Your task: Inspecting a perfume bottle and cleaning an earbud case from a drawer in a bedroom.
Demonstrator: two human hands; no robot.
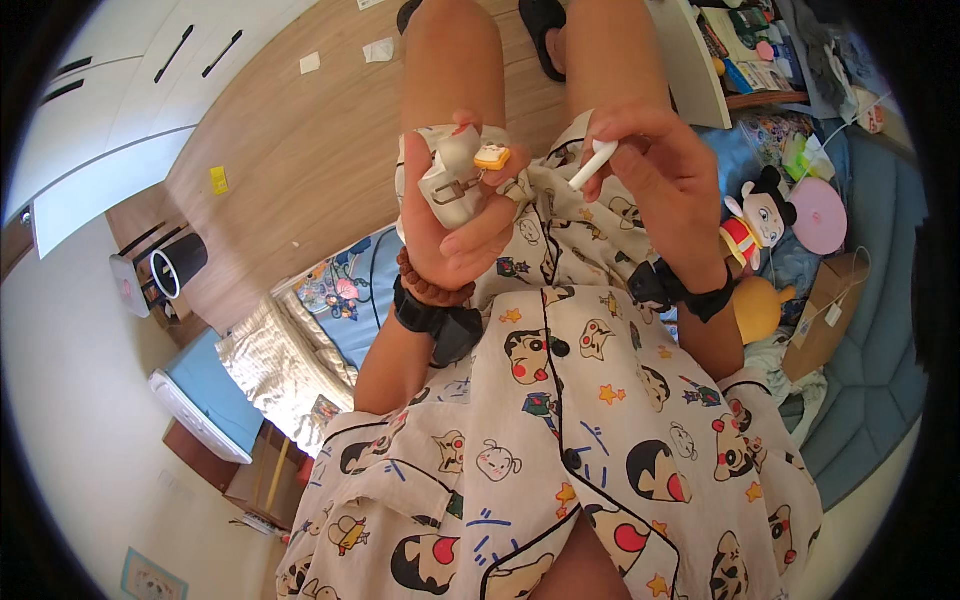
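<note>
My left hand (pixel 472 232) holds a white earbud charging case (pixel 452 184) in a cover, upright over my lap. A toast-shaped charm (pixel 492 157) in yellow and white hangs from the cover by a small chain, near my left fingers. Between the thumb and fingers of my right hand (pixel 664 172) is a white wireless earbud (pixel 596 161), its stem pointing down to the left. The earbud and the case are apart. Whether another earbud sits inside the case cannot be seen. A brown braided bracelet (pixel 435 283) and a black strap (pixel 420 319) circle my left wrist.
A plush doll (pixel 757 214), a pink round object (pixel 819 216) and a brown paper bag (pixel 829 315) lie to my right. Beyond my right knee is an open drawer (pixel 716 105) full of items. A black bin (pixel 180 262) stands on the wooden floor (pixel 285 165) at left.
</note>
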